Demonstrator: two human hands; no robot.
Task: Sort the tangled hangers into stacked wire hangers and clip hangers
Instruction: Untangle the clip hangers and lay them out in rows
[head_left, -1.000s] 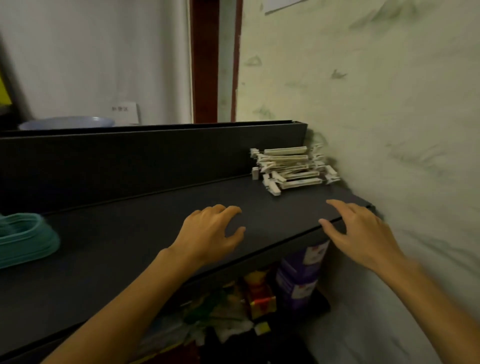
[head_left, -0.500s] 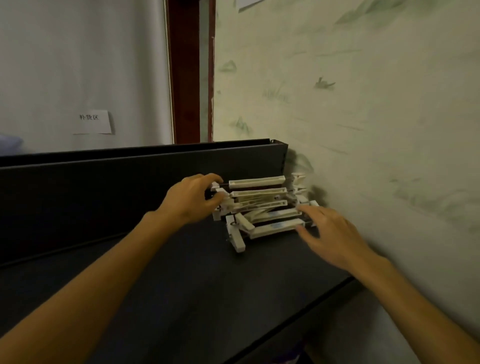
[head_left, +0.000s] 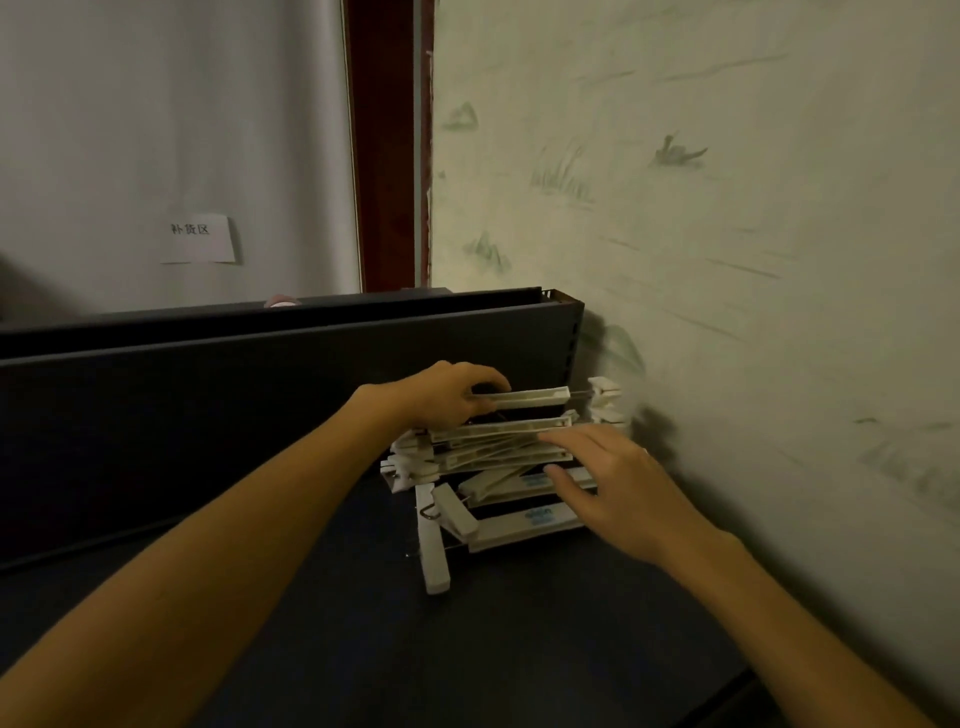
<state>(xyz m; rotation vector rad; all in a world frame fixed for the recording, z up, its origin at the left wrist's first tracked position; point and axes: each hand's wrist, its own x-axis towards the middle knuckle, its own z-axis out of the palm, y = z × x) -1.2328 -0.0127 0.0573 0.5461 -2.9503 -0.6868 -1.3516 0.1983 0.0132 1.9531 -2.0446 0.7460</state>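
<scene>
My hands were resting idle at the front edge of the counter (head_left: 519, 649) a second ago; now both have reached the pile of clip hangers (head_left: 498, 457) in the far right corner, where the counter meets its dark back panel (head_left: 260, 405) and the patterned wall (head_left: 727, 260).

My left hand (head_left: 441, 395) has closed its grip on the left end of the top hanger (head_left: 530, 399) — fingers curled over it, thumb hidden beneath — and that hanger sits raised clear of the rest. My right hand (head_left: 618, 483) has no grip on anything: its fingers lie straight and flat against the front of the pile, pressing the middle bars in place.

So the sorting of this pile has begun in earnest, as I judge it. The pile is not neat: bars fan at odd angles, and one hanger (head_left: 434, 540) at the front left leans down onto the counter, its clips and a metal hook snagged among the others. Lifting the top one cleanly will likely need the right hand to hold the rest down. No wire hangers show here.
</scene>
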